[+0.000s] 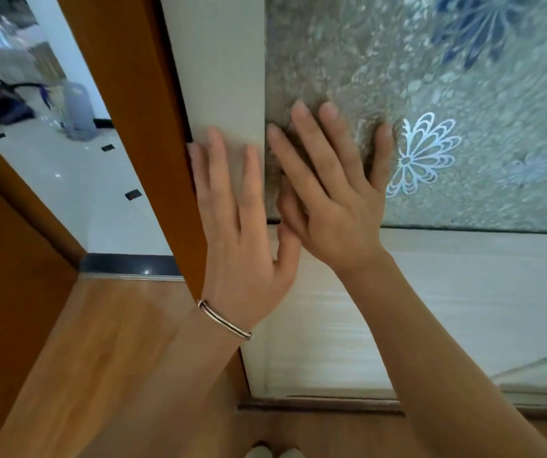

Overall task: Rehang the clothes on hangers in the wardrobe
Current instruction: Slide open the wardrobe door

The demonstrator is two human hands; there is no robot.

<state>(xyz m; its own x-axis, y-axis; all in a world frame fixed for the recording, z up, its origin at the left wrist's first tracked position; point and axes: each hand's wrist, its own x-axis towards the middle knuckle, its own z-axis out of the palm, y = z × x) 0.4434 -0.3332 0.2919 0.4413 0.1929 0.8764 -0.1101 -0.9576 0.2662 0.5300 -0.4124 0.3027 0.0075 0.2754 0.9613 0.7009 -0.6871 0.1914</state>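
Both hands lie flat with fingers spread, gripping nothing. The left hand (242, 223), a smooth silver bangle (225, 320) at its wrist, presses the pale matte wardrobe door frame (222, 71); the right hand (334, 190) presses its pebbled frosted-glass panel (463, 77) beside a white etched flower (424, 153).
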